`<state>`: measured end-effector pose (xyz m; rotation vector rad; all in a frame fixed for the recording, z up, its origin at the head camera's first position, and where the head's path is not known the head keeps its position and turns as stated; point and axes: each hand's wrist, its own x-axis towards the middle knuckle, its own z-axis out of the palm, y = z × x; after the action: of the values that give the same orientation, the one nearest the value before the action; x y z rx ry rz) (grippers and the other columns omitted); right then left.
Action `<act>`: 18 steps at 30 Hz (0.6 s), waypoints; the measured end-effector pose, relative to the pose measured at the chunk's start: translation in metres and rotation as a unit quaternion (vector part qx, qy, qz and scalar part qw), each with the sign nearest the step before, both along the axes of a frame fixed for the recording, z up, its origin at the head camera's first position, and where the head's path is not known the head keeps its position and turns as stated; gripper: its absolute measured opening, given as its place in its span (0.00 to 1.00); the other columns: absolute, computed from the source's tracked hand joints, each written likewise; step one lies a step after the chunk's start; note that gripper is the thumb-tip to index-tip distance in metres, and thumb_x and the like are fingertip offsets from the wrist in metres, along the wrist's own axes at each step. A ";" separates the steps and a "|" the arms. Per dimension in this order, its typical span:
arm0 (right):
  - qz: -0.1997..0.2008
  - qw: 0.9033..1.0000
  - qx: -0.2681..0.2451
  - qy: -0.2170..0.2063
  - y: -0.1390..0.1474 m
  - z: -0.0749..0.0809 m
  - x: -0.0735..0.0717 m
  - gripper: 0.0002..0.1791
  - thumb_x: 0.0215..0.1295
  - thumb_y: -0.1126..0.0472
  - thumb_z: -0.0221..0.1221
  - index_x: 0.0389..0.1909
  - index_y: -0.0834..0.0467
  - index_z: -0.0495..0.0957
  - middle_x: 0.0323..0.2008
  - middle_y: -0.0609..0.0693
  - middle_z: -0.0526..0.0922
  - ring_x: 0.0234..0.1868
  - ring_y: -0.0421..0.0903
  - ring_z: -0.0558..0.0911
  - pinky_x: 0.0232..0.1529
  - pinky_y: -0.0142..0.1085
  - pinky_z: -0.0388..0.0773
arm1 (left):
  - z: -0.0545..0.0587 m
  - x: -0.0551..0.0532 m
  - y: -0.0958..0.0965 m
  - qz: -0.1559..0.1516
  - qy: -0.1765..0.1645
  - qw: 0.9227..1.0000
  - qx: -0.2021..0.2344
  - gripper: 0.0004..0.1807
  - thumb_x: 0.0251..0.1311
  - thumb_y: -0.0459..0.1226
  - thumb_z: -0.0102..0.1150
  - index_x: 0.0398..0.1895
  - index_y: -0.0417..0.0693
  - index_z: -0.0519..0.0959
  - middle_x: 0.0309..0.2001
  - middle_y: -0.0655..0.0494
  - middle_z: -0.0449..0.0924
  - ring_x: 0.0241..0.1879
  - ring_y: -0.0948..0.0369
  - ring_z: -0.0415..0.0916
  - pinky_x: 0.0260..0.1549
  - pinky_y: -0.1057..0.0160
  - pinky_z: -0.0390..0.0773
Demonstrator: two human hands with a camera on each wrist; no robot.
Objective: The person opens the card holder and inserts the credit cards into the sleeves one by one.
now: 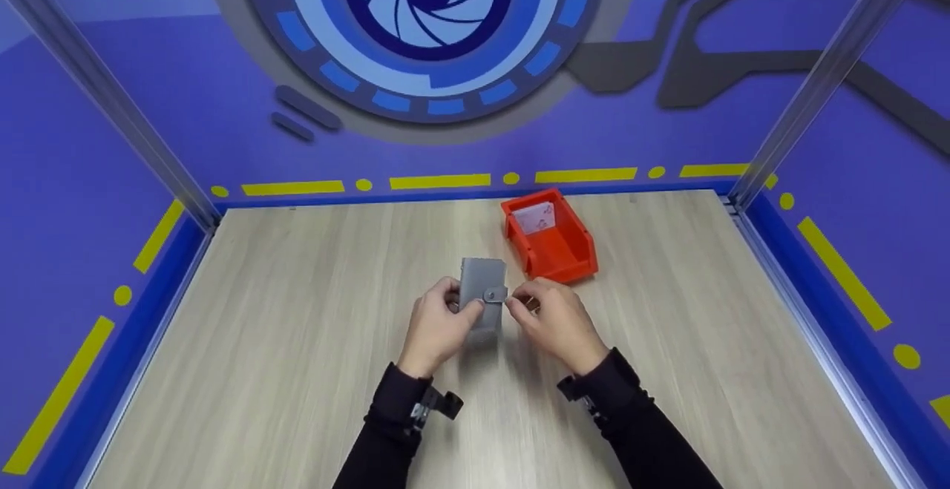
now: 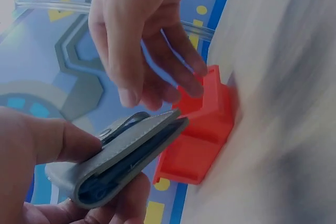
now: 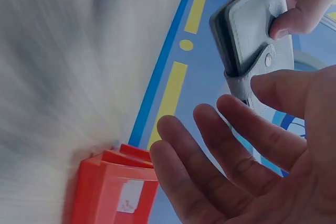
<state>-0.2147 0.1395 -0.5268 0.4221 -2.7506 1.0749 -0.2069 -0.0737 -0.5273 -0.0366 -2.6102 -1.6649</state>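
A grey wallet (image 1: pixel 482 275) with a snap strap (image 1: pixel 495 294) is held above the table by my left hand (image 1: pixel 439 323). The left thumb presses its front face while the fingers support it from behind, as the left wrist view shows. Seen edge-on there, the wallet (image 2: pixel 131 148) has its strap wrapped across the opening side, with dark layers inside. My right hand (image 1: pixel 558 318) is beside the strap, its fingers loosely bent and spread. In the right wrist view the right thumb lies very near the strap (image 3: pixel 241 85); whether it touches cannot be told.
A red plastic bin (image 1: pixel 582 266) stands just beyond the right hand, near the back wall. Inside it, a pinkish printed paper (image 1: pixel 536 217) leans at the far end. Blue-purple panels (image 1: pixel 148 88) enclose the wooden table (image 1: pixel 297 289) at the back and sides.
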 end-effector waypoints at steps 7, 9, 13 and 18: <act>-0.011 1.000 -0.013 -0.004 0.000 -0.004 0.001 0.04 0.73 0.57 0.73 0.39 0.52 0.88 0.34 0.46 0.83 0.36 0.41 0.77 0.43 0.36 0.79 | 0.000 0.009 0.009 0.019 0.000 1.000 -0.009 0.13 0.64 0.42 0.73 0.48 0.47 0.86 0.39 0.53 0.90 0.37 0.61 0.83 0.40 0.58 0.84; -0.012 1.000 -0.023 -0.003 0.002 -0.006 0.001 0.04 0.72 0.58 0.73 0.38 0.51 0.87 0.34 0.45 0.82 0.36 0.40 0.76 0.42 0.34 0.78 | 0.000 0.010 0.009 0.018 0.000 1.000 -0.006 0.13 0.65 0.42 0.74 0.48 0.47 0.87 0.39 0.53 0.91 0.37 0.62 0.84 0.40 0.58 0.85; -0.007 0.999 -0.044 0.008 0.003 -0.009 -0.002 0.04 0.71 0.59 0.74 0.37 0.50 0.87 0.33 0.44 0.82 0.36 0.40 0.77 0.41 0.33 0.79 | 0.002 0.009 0.008 0.016 0.005 1.000 0.010 0.12 0.66 0.42 0.74 0.48 0.47 0.89 0.39 0.52 0.92 0.38 0.61 0.86 0.40 0.58 0.87; 0.004 0.997 -0.068 0.024 0.003 -0.011 -0.006 0.03 0.72 0.60 0.73 0.38 0.52 0.89 0.34 0.44 0.84 0.36 0.39 0.80 0.42 0.33 0.82 | 0.008 0.008 0.006 0.012 0.012 1.000 0.020 0.12 0.66 0.40 0.73 0.49 0.47 0.90 0.40 0.51 0.92 0.39 0.61 0.87 0.40 0.59 0.88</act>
<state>-0.2202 0.1421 -0.5380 0.4345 -2.6178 1.2281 -0.1991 -0.0675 -0.5195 -0.0238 -2.5499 -1.6965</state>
